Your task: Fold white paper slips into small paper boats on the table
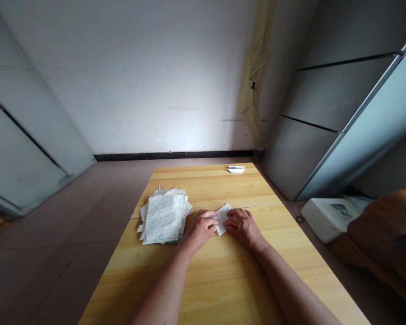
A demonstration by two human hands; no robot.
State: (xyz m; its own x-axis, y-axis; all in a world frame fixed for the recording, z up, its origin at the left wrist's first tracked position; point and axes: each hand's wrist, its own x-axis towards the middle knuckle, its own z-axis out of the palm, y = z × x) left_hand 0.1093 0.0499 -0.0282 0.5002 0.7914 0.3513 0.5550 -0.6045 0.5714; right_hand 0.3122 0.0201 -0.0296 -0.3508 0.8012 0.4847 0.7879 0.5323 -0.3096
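Note:
A small folded piece of printed paper [222, 218] lies on the wooden table [219, 275], between my two hands. My left hand [203, 227] has its fingers closed on the paper's left edge. From the other side, my right hand [242, 225] grips the right edge, fingers bent and pressed down. The fingertips partly cover the paper. To the left of my left hand sits a loose, uneven stack of printed sheets [162, 216]. A folded paper boat [237, 169] stands near the table's far edge, right of the middle.
Beyond the table is a white wall [162, 90] with a dark baseboard. A grey cabinet [311, 108] rises at the right. On the floor by the table's right side is a white box [325, 221], beside a brown item [385, 230] I cannot make out.

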